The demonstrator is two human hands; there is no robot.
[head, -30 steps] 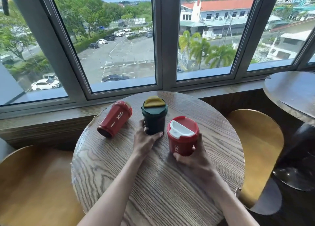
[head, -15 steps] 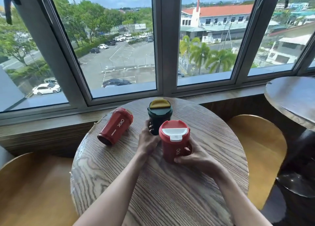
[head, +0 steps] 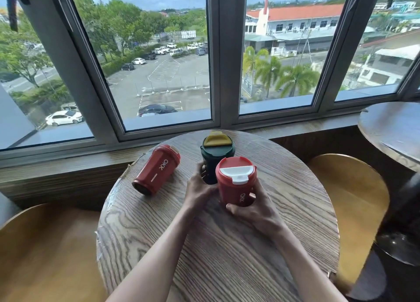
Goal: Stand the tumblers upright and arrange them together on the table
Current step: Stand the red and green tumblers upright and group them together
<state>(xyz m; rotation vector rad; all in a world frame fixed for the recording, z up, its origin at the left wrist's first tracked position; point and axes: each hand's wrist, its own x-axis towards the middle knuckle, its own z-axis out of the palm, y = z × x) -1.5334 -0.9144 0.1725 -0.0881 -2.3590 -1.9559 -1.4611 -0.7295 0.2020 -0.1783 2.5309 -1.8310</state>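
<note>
- Between the right hand's gripping fingers stands a red tumbler, marked "OKK".
- Left hand clasps the upright green tumbler just behind.
- Left of both hands, another "OKK" tumbler lies tipped near the table edge.

Daylight is pouring through a grey-framed window overlooking a car park and a red-roofed building. A round wood-grain table is sitting below a wooden sill, between curved yellow-brown chairs, with a second table standing at right.
</note>
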